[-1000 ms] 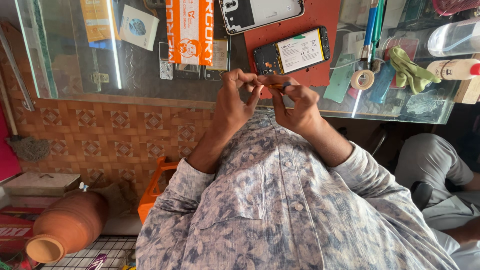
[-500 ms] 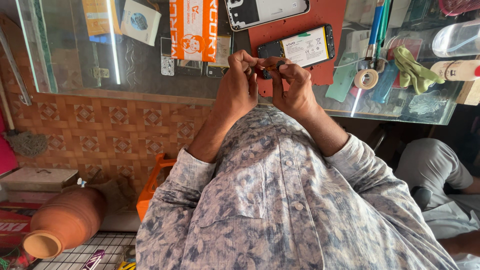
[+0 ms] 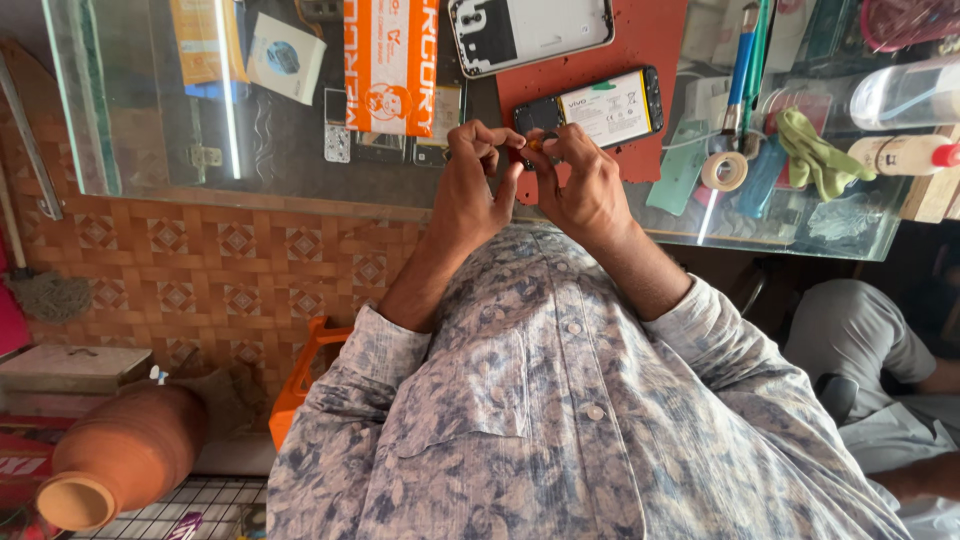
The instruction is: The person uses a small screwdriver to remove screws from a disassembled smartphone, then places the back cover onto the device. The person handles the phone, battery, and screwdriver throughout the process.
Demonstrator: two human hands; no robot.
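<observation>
Glass tabletop (image 3: 150, 120) carries a red mat (image 3: 660, 40) and an opened phone (image 3: 590, 105). Just before it, left hand (image 3: 470, 195) and right hand (image 3: 585, 185) meet, fingertips pinching a tiny orange part (image 3: 534, 145) between them.

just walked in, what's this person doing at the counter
A person in a patterned shirt holds both hands together over a glass counter. The left hand and right hand pinch a tiny orange-tipped part between the fingers. Just beyond them, an opened phone with its battery exposed lies on a red mat, beside a detached white back cover.
</observation>
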